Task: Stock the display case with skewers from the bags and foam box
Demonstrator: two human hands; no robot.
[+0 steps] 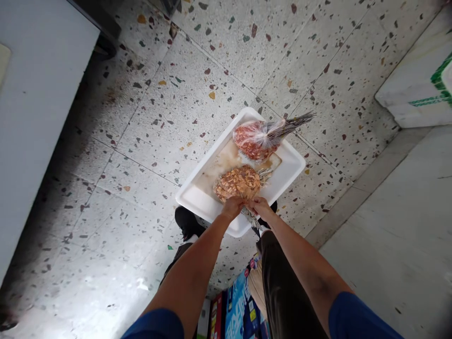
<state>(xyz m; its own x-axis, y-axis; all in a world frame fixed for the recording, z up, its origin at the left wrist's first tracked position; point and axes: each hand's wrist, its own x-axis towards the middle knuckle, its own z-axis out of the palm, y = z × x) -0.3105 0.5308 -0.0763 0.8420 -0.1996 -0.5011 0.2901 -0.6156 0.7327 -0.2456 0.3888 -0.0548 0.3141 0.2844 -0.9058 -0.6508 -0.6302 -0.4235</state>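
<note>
My left hand [233,206] and my right hand [260,207] are side by side at the near end of a clear plastic bag of orange-brown meat skewers [237,182]. Fingers of both hands are pinched on the gathered plastic; the exact grip is too small to make out. Thin sticks poke out below my hands and at the bag's right side. The bag lies in a shallow white tray [197,194] on the floor. Beyond it in the tray rests a tied plastic bag of red meat skewers [254,140], its bundle of sticks pointing over the tray's far right rim.
My shoes [187,222] stand against the tray's near side on the speckled floor [148,155]. A light grey cabinet [45,80] is at left. A white box with green print [413,94] stands at right, by a wall. Colourful boxes [236,313] sit behind my legs.
</note>
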